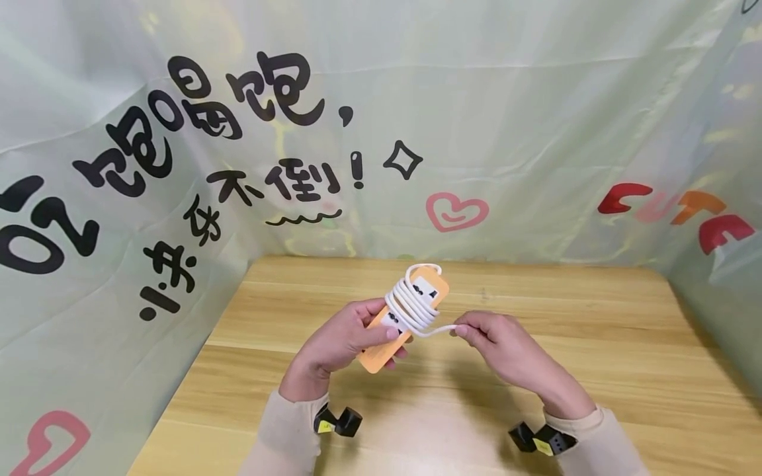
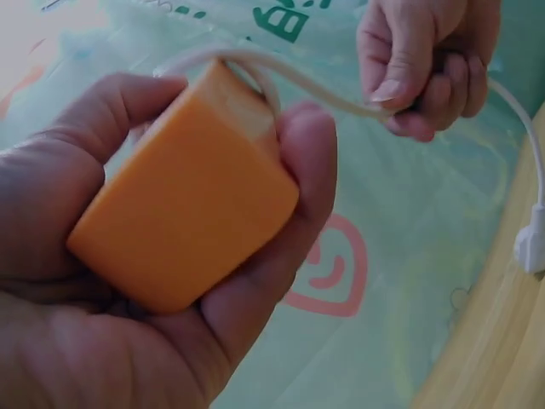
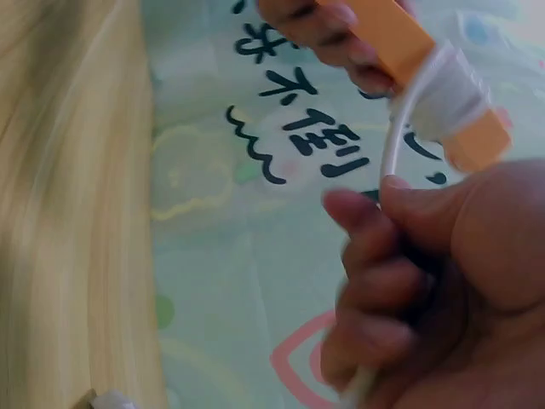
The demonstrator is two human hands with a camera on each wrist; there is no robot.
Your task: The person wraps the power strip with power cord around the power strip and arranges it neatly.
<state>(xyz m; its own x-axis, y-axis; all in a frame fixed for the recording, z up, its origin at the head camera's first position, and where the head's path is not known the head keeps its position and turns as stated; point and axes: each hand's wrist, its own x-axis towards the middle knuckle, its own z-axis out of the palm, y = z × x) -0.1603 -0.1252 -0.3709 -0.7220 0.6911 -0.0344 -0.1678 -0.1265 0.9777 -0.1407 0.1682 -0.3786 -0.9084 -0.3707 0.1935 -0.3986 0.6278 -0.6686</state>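
An orange power strip with white socket faces is held up above the table, tilted, in my left hand. My left thumb lies across its face and the fingers curl behind it. Several turns of white power cord wrap its middle. To the right, my right hand pinches the cord between thumb and curled fingers, with a short length running from the strip. In the left wrist view, the cord passes out of the far side of the right hand and hangs down to a white plug.
A wooden table lies below both hands. Behind it and at its sides hangs a pale green printed cloth with lettering and hearts. Each wrist carries a small black camera.
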